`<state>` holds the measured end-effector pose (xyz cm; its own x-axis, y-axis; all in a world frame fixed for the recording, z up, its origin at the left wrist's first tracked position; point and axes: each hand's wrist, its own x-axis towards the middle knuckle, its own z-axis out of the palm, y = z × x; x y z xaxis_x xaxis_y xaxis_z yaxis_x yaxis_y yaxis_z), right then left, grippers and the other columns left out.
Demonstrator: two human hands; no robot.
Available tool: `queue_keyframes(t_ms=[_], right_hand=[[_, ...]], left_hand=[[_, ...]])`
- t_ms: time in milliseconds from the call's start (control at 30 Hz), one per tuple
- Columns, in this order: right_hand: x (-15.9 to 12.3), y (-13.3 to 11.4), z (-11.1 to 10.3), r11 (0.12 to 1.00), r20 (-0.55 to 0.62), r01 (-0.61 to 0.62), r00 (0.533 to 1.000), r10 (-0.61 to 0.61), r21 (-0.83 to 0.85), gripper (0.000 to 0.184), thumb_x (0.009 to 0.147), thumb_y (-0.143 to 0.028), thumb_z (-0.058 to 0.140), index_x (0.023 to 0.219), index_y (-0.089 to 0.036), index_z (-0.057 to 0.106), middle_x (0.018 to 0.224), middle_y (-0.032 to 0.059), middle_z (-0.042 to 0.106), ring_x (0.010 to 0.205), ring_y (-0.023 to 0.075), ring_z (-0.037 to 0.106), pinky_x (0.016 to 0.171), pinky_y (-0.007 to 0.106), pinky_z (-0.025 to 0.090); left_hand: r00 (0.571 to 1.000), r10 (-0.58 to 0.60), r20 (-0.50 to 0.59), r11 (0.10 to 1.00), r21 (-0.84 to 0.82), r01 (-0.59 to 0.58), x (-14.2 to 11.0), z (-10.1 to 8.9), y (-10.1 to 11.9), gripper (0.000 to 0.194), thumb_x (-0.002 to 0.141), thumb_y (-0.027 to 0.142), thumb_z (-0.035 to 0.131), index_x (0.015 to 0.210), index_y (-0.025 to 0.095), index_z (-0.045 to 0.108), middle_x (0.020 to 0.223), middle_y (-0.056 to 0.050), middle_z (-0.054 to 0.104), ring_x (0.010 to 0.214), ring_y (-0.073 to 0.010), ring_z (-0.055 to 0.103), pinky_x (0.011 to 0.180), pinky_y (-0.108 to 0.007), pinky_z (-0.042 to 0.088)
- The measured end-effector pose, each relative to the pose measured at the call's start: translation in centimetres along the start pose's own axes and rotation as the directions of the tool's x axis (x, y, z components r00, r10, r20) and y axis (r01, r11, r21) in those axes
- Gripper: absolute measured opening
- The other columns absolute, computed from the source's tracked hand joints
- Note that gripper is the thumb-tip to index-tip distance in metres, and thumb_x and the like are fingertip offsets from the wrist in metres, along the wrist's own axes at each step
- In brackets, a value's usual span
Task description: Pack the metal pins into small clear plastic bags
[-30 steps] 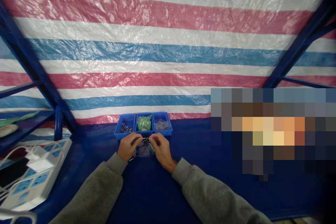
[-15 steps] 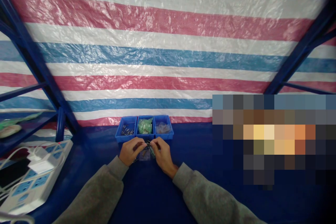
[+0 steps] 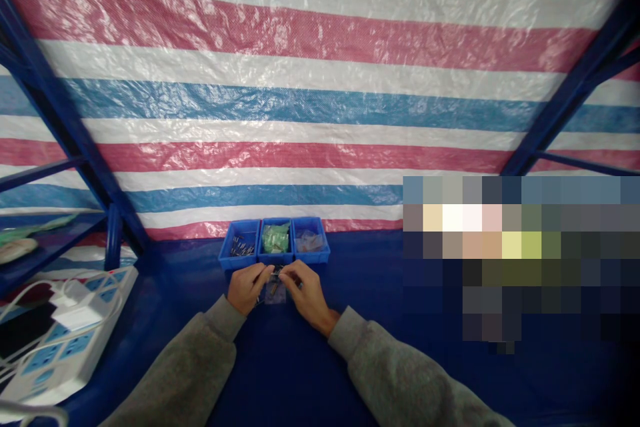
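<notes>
My left hand (image 3: pixel 246 285) and my right hand (image 3: pixel 309 292) meet just in front of the small blue bins. Fingers of both are pinched together around a small dark, partly shiny piece (image 3: pixel 277 272), too small and too covered to name. Below the fingertips a small clear plastic bag (image 3: pixel 275 294) lies on the blue table, with a thin metallic piece at it. The left bin (image 3: pixel 225 254) holds several thin metal pieces. In the middle bin a green-and-clear plastic packet (image 3: pixel 275 239) is visible, and clear plastic bags (image 3: pixel 309 241) lie in the right bin.
A white power strip (image 3: pixel 75 367) with a plugged white adapter (image 3: pixel 79 305) and cables is at the left. Blue metal posts (image 3: pixel 65 120) flank the table (image 3: pixel 295 373). Behind hangs a striped plastic sheet (image 3: pixel 300 67). The right side is pixelated.
My right hand has shifted slightly left, its fingertips nearer to the left hand's. A greenish bit beneath the right fingers no longer shows. The view has moved slightly.
</notes>
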<state>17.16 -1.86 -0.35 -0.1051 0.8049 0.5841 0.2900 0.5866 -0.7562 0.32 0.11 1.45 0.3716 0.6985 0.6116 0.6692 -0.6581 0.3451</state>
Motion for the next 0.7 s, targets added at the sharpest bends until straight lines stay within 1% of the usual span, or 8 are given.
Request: queue_keyframes(t_ms=[67,133,233,300,400,467,567,700], right_hand=[[-0.03,0.05,0.02,1.0,0.006,0.006,1.0,-0.006,-0.003,0.019,0.088,-0.029,0.047,0.077,-0.018,0.059,0.074,0.0019,0.057,0.066,0.0127,0.052,0.062,0.023,0.04],[-0.06,0.13,0.02,1.0,-0.01,0.007,1.0,-0.008,-0.019,0.022,0.089,-0.029,0.045,0.075,-0.018,0.058,0.072,0.0014,0.056,0.066,0.0126,0.051,0.063,0.023,0.039],[-0.09,0.32,0.01,0.999,-0.048,-0.009,0.999,0.007,-0.049,0.026,0.09,-0.028,0.042,0.071,-0.017,0.055,0.069,0.0003,0.054,0.065,0.012,0.049,0.062,0.023,0.037],[-0.09,0.47,0.03,0.998,-0.064,-0.023,0.998,0.019,-0.066,0.029,0.091,-0.029,0.04,0.069,-0.017,0.054,0.067,-0.0003,0.053,0.063,0.0117,0.049,0.061,0.023,0.036],[-0.08,0.68,0.1,0.996,-0.064,-0.036,0.997,0.03,-0.08,0.033,0.092,-0.031,0.038,0.066,-0.017,0.052,0.064,-0.0011,0.051,0.061,0.0113,0.048,0.06,0.023,0.035],[-0.07,0.72,0.12,0.996,-0.046,-0.034,0.998,0.03,-0.081,0.035,0.093,-0.031,0.037,0.064,-0.017,0.052,0.061,-0.0015,0.05,0.059,0.0112,0.048,0.059,0.022,0.035],[-0.05,0.49,0.07,0.998,-0.014,-0.016,1.0,0.015,-0.068,0.034,0.092,-0.031,0.038,0.065,-0.018,0.054,0.062,-0.0013,0.051,0.06,0.0114,0.049,0.059,0.022,0.036],[-0.01,-0.12,-0.06,1.0,0.009,0.003,1.0,-0.002,-0.029,0.02,0.088,-0.032,0.047,0.08,-0.018,0.06,0.073,0.0006,0.056,0.064,0.012,0.051,0.06,0.023,0.039]], left_hand=[[1.0,-0.013,0.01,1.0,-0.017,0.013,-0.05,-0.01,0.07,0.038,0.09,0.027,0.04,0.055,0.017,0.051,0.049,0.002,0.051,0.049,-0.0088,0.051,0.054,-0.02,0.039],[1.0,-0.02,0.01,0.999,-0.048,0.021,-0.07,-0.07,0.17,0.037,0.089,0.028,0.041,0.057,0.016,0.054,0.052,0.002,0.054,0.051,-0.0092,0.053,0.055,-0.02,0.04],[1.0,-0.029,-0.004,0.993,-0.115,0.029,-0.06,-0.1,0.28,0.021,0.086,0.03,0.048,0.078,0.016,0.061,0.066,0.0,0.062,0.057,-0.0098,0.056,0.058,-0.02,0.043],[1.0,-0.01,-0.015,0.99,-0.139,0.007,-0.07,-0.03,0.26,0.018,0.083,0.031,0.053,0.087,0.016,0.061,0.072,-0.001,0.064,0.06,-0.01,0.058,0.06,-0.02,0.045],[0.997,0.064,-0.033,0.989,-0.131,-0.067,-0.12,0.19,0.06,0.015,0.084,0.028,0.053,0.082,0.017,0.062,0.074,-0.002,0.065,0.066,-0.0111,0.06,0.065,-0.021,0.047],[0.995,0.09,-0.052,0.989,-0.112,-0.095,-0.14,0.31,-0.12,0.016,0.085,0.028,0.051,0.08,0.018,0.063,0.075,-0.002,0.066,0.07,-0.0118,0.061,0.069,-0.022,0.047],[0.993,0.074,-0.09,0.994,-0.067,-0.08,-0.12,0.4,-0.32,0.018,0.086,0.028,0.049,0.08,0.018,0.063,0.074,-0.002,0.067,0.069,-0.012,0.062,0.068,-0.021,0.047],[0.993,0.031,-0.113,0.999,-0.033,-0.035,-0.05,0.26,-0.26,0.02,0.086,0.029,0.049,0.078,0.018,0.064,0.071,-0.001,0.067,0.065,-0.0116,0.062,0.067,-0.021,0.048]])
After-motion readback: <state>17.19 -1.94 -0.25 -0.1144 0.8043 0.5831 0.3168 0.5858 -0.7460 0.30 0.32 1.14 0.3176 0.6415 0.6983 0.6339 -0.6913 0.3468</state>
